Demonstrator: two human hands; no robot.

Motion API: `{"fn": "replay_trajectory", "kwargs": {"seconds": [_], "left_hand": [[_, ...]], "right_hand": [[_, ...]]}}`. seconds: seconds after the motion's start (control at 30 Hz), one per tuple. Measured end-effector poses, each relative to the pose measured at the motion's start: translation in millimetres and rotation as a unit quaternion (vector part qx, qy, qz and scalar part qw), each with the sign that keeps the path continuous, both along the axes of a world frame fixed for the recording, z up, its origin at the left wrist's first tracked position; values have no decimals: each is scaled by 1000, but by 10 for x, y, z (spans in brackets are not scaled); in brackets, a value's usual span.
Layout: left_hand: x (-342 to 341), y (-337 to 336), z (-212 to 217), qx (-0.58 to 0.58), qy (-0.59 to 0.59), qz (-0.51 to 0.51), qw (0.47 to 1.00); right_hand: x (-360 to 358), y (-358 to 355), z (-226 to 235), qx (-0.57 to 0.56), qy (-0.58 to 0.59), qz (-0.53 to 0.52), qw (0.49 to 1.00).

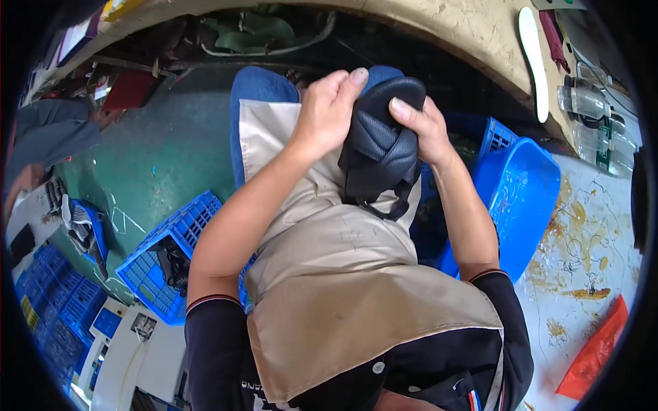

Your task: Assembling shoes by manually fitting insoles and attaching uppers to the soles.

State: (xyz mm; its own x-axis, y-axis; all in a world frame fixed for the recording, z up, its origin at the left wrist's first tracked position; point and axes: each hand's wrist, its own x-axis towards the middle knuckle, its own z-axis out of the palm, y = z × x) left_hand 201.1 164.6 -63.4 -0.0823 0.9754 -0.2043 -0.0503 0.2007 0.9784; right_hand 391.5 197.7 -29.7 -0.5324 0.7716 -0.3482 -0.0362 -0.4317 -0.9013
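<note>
A black sandal (pixel 384 154) with wide crossed straps is held over my lap, its rounded sole end pointing away from me and a thin strap hanging at the near end. My right hand (pixel 428 130) grips its right side, thumb pressed on the inner sole and fingers behind. On the left edge, my left hand (pixel 327 113) is closed against the sandal with its thumb pointing up; its fingertips are hidden. Beneath lies a beige apron (pixel 329 240) across my thighs.
To the right stand a blue plastic tub (pixel 524 198) and a worktable (pixel 473 34) with a white insole-shaped piece (pixel 533 65) and clear bottles (pixel 593 116). A blue crate (pixel 161 257) holding black items is at left. Another person's sleeve (pixel 58 130) shows at far left.
</note>
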Motion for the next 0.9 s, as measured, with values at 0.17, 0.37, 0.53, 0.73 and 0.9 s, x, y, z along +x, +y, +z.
{"fn": "replay_trajectory", "kwargs": {"seconds": [0.17,0.37,0.53,0.73,0.9], "left_hand": [[44,52,-180,-13,-58,-22,998],[160,-140,-202,-58,-56,-4,997],[28,61,-226,-33,-108,-19,993],[278,7,-389,-68,-210,30,975],[281,-294,-443,-129,-34,24,991]], "right_hand": [[-9,-7,-68,-40,1,-37,999],[87,-86,-184,-65,-4,-62,996],[36,70,-104,-84,15,-54,995],[79,22,-185,-106,15,-87,990],[107,-69,-176,-127,-9,-98,987]]}}
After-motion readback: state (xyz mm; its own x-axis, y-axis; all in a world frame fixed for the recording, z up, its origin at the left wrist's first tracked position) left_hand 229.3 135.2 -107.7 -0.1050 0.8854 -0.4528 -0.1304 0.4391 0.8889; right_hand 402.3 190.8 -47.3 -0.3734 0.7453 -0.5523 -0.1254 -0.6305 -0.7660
